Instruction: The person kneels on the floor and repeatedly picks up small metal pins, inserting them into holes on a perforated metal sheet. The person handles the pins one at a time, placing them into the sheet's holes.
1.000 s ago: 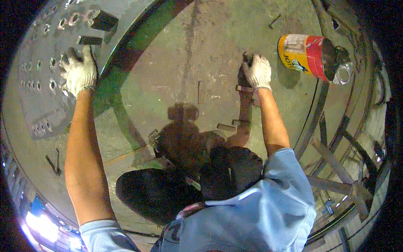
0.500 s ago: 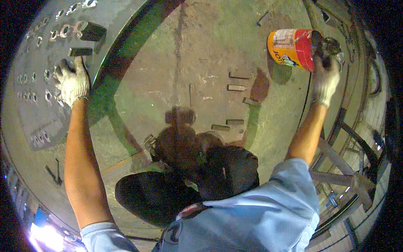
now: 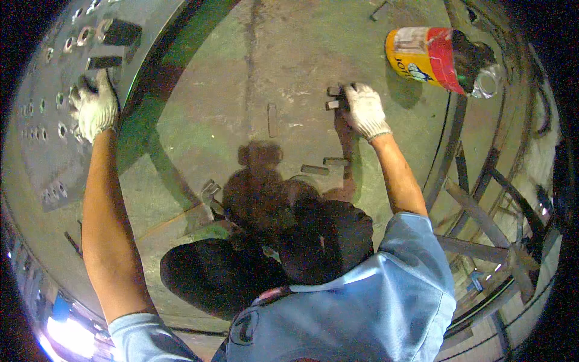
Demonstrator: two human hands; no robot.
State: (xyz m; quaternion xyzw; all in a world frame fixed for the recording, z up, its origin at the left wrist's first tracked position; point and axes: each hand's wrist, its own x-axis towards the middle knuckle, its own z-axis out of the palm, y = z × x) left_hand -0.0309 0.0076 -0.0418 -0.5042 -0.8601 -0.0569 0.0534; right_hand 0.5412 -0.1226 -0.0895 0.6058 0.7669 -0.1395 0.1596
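Observation:
My left hand, in a pale knit glove, lies with fingers spread on a dark steel plate with several round holes. Just beyond its fingertips is a small dark metal block. My right hand, gloved alike, is down at the floor with its fingers curled over short metal bars. The ends of two show left of the fingers: a far bar and a near bar. The fingertips are partly hidden, and the grip looks closed on the near one.
To the right of my right hand stands an orange and red can with dark contents at its mouth. Two more bars, a left bar and a right bar, lie nearer me. A larger dark block stands on the plate. Steel framework is at right.
My right hand has left the can's mouth and come left, down to the bars on the floor. My left hand stays on the plate. The whole view has shifted slightly.

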